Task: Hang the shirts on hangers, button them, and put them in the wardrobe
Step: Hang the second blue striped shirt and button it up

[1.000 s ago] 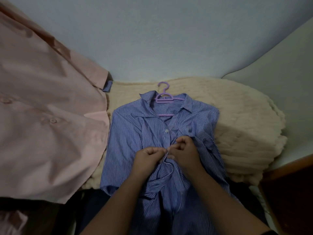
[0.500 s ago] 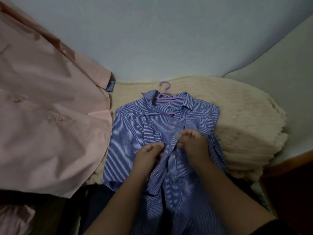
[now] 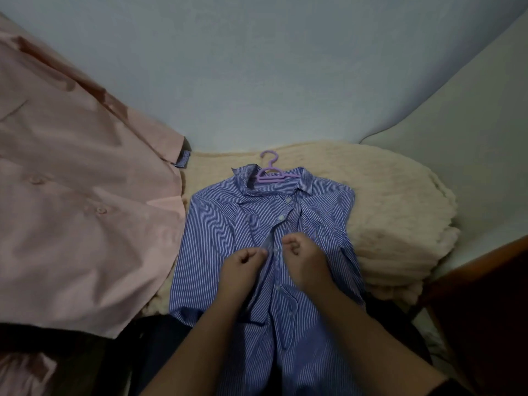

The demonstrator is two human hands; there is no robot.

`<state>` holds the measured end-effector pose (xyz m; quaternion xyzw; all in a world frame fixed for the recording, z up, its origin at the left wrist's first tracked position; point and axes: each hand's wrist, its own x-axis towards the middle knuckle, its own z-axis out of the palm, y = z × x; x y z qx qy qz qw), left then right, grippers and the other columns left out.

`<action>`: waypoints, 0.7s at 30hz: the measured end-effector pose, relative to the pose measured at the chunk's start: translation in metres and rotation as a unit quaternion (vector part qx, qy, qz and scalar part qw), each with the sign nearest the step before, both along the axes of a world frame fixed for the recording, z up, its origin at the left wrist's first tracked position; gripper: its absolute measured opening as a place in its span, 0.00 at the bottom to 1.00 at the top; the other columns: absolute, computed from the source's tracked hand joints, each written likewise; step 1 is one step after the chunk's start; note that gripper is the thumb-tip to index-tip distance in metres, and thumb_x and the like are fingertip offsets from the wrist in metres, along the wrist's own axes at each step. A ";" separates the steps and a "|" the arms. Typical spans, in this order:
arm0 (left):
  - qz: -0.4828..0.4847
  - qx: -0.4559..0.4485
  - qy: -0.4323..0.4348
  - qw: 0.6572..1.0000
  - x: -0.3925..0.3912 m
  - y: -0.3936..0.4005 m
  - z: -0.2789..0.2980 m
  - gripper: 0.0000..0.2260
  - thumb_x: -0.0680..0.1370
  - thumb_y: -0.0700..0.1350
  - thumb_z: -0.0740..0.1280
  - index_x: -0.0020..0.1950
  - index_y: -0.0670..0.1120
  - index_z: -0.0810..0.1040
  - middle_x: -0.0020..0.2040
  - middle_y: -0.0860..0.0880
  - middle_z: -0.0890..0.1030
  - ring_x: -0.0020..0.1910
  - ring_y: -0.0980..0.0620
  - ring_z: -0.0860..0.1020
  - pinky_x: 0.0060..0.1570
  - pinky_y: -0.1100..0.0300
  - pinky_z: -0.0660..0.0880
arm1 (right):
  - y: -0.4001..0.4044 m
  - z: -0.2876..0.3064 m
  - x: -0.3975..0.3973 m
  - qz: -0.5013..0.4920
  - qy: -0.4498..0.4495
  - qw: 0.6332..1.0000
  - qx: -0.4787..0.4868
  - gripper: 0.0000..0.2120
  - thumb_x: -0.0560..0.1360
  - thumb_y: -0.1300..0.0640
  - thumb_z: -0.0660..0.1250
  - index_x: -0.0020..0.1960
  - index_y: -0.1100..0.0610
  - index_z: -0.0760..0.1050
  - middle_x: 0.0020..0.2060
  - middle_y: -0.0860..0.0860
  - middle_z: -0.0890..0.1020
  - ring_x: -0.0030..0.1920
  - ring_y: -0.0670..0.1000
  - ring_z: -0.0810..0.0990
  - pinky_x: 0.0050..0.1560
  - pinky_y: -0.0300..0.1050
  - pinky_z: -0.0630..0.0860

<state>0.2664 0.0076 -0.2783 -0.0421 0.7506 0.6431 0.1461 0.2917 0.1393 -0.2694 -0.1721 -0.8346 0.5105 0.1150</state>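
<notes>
- The blue striped shirt [image 3: 228,232] lies front-up on a cream fleece blanket [image 3: 394,212], with a purple hanger [image 3: 270,174] in its collar.
- The left hand [image 3: 240,270] sits over the shirt's middle, fingers curled, pinching the placket edge beside a button.
- The right hand [image 3: 305,258] is just beside it, across the placket, fingers curled; whether it holds cloth I cannot tell.
- A pink shirt [image 3: 80,212] lies to the left, touching the blue one's sleeve.
</notes>
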 end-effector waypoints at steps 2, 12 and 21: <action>0.017 0.025 -0.042 0.999 -0.005 -0.003 -0.006 0.06 0.76 0.46 0.70 0.44 0.44 0.83 0.42 0.44 0.82 0.42 0.48 0.79 0.47 0.54 0.77 | -0.003 -0.003 -0.003 0.022 -0.061 0.998 -0.011 0.11 0.77 0.63 0.63 0.58 0.63 0.76 0.47 0.55 0.80 0.41 0.47 0.75 0.39 0.29 0.69; 0.003 0.097 -0.125 0.987 -0.017 -0.012 -0.017 0.08 0.76 0.38 0.69 0.54 0.46 0.80 0.40 0.48 0.84 0.46 0.46 0.75 0.49 0.53 0.74 | -0.013 0.003 -0.010 0.035 -0.151 0.988 0.020 0.09 0.75 0.62 0.64 0.39 0.64 0.79 0.33 0.58 0.80 0.33 0.56 0.77 0.36 0.46 0.76; -0.017 0.071 -0.058 0.996 -0.005 0.002 -0.015 0.06 0.72 0.34 0.71 0.47 0.42 0.81 0.40 0.42 0.79 0.37 0.47 0.75 0.40 0.54 0.73 | -0.012 0.011 -0.014 -0.036 -0.183 0.974 -0.126 0.07 0.75 0.62 0.66 0.38 0.60 0.77 0.27 0.52 0.75 0.26 0.49 0.72 0.29 0.39 0.69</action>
